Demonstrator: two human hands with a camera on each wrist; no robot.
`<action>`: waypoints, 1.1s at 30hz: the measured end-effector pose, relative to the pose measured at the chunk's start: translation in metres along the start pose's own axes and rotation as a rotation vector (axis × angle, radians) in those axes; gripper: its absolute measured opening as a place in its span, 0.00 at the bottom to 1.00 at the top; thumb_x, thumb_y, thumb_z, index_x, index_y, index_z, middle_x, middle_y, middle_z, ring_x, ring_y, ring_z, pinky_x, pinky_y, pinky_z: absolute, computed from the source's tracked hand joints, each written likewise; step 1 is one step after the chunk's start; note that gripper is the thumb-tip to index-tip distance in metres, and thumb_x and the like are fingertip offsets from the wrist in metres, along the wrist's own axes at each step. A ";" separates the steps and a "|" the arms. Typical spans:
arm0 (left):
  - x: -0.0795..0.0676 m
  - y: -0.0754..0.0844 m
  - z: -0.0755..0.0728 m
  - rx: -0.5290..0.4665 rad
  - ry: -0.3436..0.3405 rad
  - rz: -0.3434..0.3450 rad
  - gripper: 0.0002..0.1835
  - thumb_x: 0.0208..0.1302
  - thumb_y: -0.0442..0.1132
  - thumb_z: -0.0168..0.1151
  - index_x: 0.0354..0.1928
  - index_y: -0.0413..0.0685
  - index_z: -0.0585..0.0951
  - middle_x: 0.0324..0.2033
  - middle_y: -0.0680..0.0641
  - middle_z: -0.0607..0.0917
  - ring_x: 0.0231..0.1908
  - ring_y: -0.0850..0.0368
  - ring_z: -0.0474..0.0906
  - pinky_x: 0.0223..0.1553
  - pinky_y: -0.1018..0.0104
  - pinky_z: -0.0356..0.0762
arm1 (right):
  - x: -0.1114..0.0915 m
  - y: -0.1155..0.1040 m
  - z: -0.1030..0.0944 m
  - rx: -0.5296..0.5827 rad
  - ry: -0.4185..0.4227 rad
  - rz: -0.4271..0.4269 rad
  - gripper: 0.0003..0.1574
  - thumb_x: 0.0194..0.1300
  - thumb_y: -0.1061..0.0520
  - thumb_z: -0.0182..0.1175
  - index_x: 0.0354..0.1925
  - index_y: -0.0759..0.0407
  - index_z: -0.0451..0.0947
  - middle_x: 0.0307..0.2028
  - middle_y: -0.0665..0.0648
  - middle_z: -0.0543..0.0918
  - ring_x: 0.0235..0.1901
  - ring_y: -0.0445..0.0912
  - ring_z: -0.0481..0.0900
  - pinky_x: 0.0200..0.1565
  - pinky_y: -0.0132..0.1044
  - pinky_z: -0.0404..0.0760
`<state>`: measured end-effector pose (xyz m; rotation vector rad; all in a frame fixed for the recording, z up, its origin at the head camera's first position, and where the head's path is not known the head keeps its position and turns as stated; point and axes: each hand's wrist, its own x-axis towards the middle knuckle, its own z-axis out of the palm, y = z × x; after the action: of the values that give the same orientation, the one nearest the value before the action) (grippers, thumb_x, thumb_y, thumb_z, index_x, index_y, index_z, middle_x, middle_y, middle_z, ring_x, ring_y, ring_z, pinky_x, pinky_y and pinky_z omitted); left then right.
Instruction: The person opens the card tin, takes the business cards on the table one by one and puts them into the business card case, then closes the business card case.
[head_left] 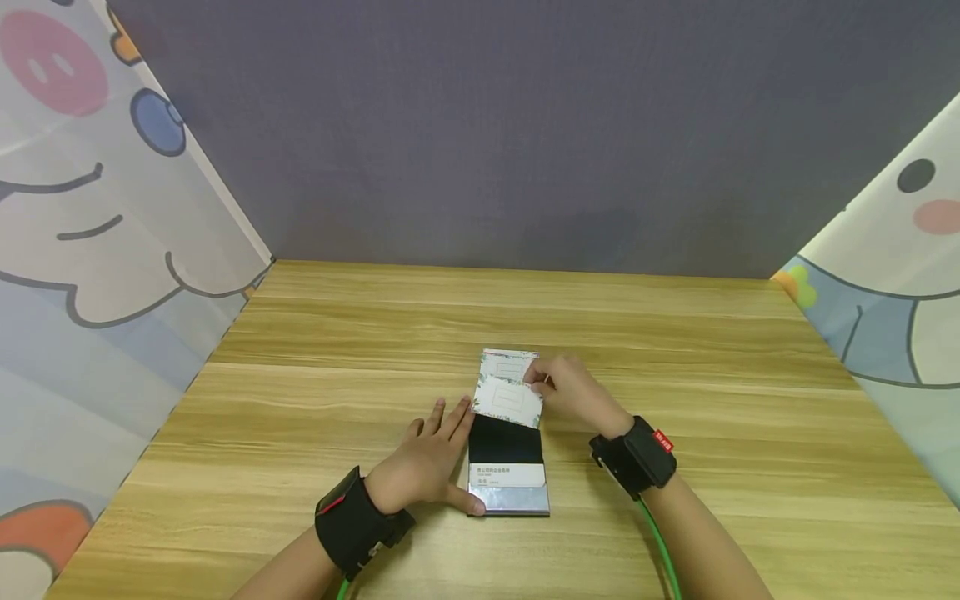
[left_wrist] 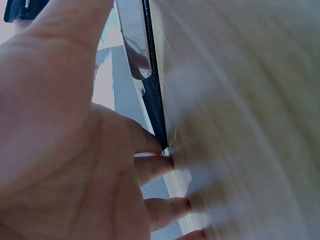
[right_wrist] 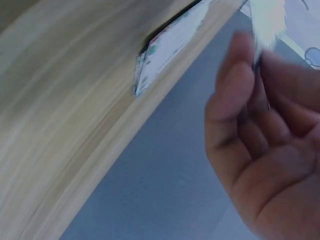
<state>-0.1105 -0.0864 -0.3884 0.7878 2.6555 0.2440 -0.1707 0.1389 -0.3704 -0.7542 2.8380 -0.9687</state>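
Toward the left of the wood-grain table (head_left: pixel 247 450), beyond a cartoon-printed cloth (head_left: pixel 45 367), the left hand (head_left: pixel 426 467) spreads its fingers wide along the left side of a black card holder (head_left: pixel 507 440), thumb touching its lower left corner. Lying open near the table's middle, the holder has a text-printed card (head_left: pixel 506 474) tucked across its lower half, above a shiny strip. A leaf-bordered card (head_left: pixel 507 401), slightly tilted, covers part of the holder's upper half and overlaps a similar card (head_left: pixel 510 365) behind it. To its right, the right hand (head_left: pixel 572 390) pinches the tilted card near its upper right corner, wearing a black wristband (head_left: pixel 634 457) with a green cable (head_left: pixel 662 542).
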 end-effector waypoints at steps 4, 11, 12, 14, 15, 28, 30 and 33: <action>0.000 0.001 -0.001 0.008 -0.008 -0.004 0.66 0.35 0.72 0.61 0.69 0.37 0.47 0.71 0.39 0.46 0.66 0.34 0.41 0.60 0.37 0.56 | -0.003 -0.003 -0.001 0.022 -0.138 -0.041 0.09 0.56 0.71 0.56 0.29 0.60 0.78 0.25 0.54 0.79 0.25 0.43 0.71 0.28 0.36 0.74; 0.000 0.001 -0.001 -0.006 -0.012 -0.011 0.67 0.34 0.73 0.61 0.69 0.37 0.46 0.71 0.39 0.46 0.66 0.34 0.41 0.60 0.37 0.55 | -0.009 -0.010 -0.002 0.056 -0.279 -0.102 0.11 0.55 0.73 0.55 0.26 0.58 0.77 0.23 0.52 0.77 0.24 0.41 0.69 0.27 0.34 0.73; 0.000 0.001 -0.001 -0.010 -0.012 -0.010 0.67 0.34 0.73 0.61 0.69 0.37 0.46 0.71 0.39 0.46 0.66 0.34 0.40 0.60 0.37 0.55 | -0.009 -0.011 -0.002 0.057 -0.294 -0.104 0.11 0.55 0.73 0.55 0.25 0.59 0.77 0.23 0.52 0.77 0.23 0.40 0.69 0.26 0.33 0.72; -0.001 0.001 -0.001 -0.018 -0.011 -0.005 0.66 0.34 0.72 0.61 0.69 0.37 0.46 0.71 0.39 0.46 0.66 0.34 0.40 0.60 0.36 0.55 | -0.010 -0.012 -0.001 0.046 -0.312 -0.114 0.11 0.54 0.73 0.55 0.25 0.59 0.76 0.23 0.52 0.77 0.23 0.40 0.69 0.26 0.33 0.72; -0.001 0.001 -0.001 -0.021 -0.009 -0.003 0.66 0.35 0.72 0.61 0.69 0.37 0.46 0.71 0.38 0.46 0.66 0.34 0.40 0.60 0.36 0.55 | -0.010 -0.012 -0.001 0.036 -0.316 -0.119 0.11 0.54 0.73 0.55 0.25 0.59 0.76 0.24 0.52 0.77 0.23 0.40 0.69 0.26 0.33 0.72; -0.001 0.000 -0.001 -0.014 -0.009 -0.002 0.66 0.35 0.72 0.61 0.69 0.38 0.46 0.71 0.38 0.46 0.66 0.34 0.40 0.59 0.36 0.55 | -0.012 -0.016 0.004 0.000 -0.390 -0.114 0.12 0.51 0.73 0.55 0.23 0.58 0.75 0.23 0.51 0.75 0.24 0.41 0.68 0.28 0.34 0.72; 0.000 0.000 -0.001 -0.013 -0.010 -0.003 0.66 0.35 0.72 0.61 0.69 0.38 0.45 0.71 0.38 0.46 0.66 0.34 0.40 0.59 0.36 0.55 | -0.011 -0.015 0.005 0.014 -0.412 -0.127 0.11 0.50 0.73 0.55 0.24 0.58 0.75 0.23 0.51 0.74 0.24 0.40 0.68 0.27 0.34 0.72; 0.000 0.000 -0.001 -0.012 -0.011 -0.003 0.66 0.35 0.73 0.60 0.69 0.38 0.45 0.71 0.39 0.46 0.66 0.34 0.40 0.59 0.36 0.55 | -0.012 -0.013 0.006 0.025 -0.432 -0.154 0.11 0.50 0.73 0.57 0.25 0.58 0.75 0.22 0.50 0.74 0.23 0.39 0.67 0.27 0.32 0.71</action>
<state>-0.1106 -0.0866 -0.3872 0.7790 2.6422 0.2542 -0.1535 0.1317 -0.3688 -1.0458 2.4203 -0.7436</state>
